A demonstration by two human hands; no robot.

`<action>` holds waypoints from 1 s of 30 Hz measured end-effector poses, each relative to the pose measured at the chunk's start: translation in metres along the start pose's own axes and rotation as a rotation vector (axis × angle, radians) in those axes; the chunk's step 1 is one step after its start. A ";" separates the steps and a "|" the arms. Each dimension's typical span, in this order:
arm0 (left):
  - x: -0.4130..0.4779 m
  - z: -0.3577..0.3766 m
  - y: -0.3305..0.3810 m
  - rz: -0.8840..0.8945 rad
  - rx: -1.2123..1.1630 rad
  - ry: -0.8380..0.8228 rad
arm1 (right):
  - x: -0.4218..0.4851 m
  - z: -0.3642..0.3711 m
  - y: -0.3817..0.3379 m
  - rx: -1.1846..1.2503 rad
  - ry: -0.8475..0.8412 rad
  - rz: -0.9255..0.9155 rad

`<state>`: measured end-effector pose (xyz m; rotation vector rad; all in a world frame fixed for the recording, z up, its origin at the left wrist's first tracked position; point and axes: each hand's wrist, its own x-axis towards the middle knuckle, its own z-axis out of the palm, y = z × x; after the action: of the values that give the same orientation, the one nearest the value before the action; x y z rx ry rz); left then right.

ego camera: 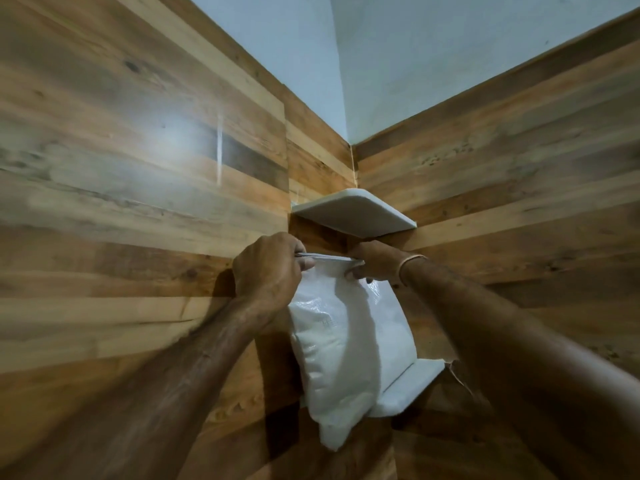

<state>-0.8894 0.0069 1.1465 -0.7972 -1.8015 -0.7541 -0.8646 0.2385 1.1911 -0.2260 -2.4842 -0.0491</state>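
Note:
A full white plastic bag (346, 344) hangs upright in the corner of two wood-tiled walls. My left hand (268, 271) pinches the left end of its flat top seam. My right hand (374, 261), with a thin bangle on the wrist, pinches the seam's right end. The bag's lower part is level with the lower white corner shelf (415, 379); whether it rests on that shelf or hangs free is unclear. The bag's top sits just under the upper white corner shelf (353, 211).
Glossy wood-look tiles cover the left wall (138, 202) and the right wall (519, 168). Above them the plaster is pale blue (398, 64). A chipped tile edge (457, 372) shows right of the lower shelf.

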 end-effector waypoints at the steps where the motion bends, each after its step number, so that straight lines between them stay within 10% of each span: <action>1: -0.001 -0.001 0.000 -0.001 -0.021 0.013 | -0.004 -0.002 0.007 -0.015 -0.003 0.011; 16: -0.031 -0.051 0.087 -0.036 -0.275 0.074 | -0.177 -0.121 0.069 -0.123 0.285 0.103; 30: -0.326 -0.115 0.302 -0.049 -0.477 -0.346 | -0.562 -0.132 0.160 -0.045 -0.124 0.241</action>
<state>-0.4916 0.0362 0.9192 -1.2603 -1.9756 -1.1589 -0.3180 0.3002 0.9545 -0.5609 -2.5621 0.0108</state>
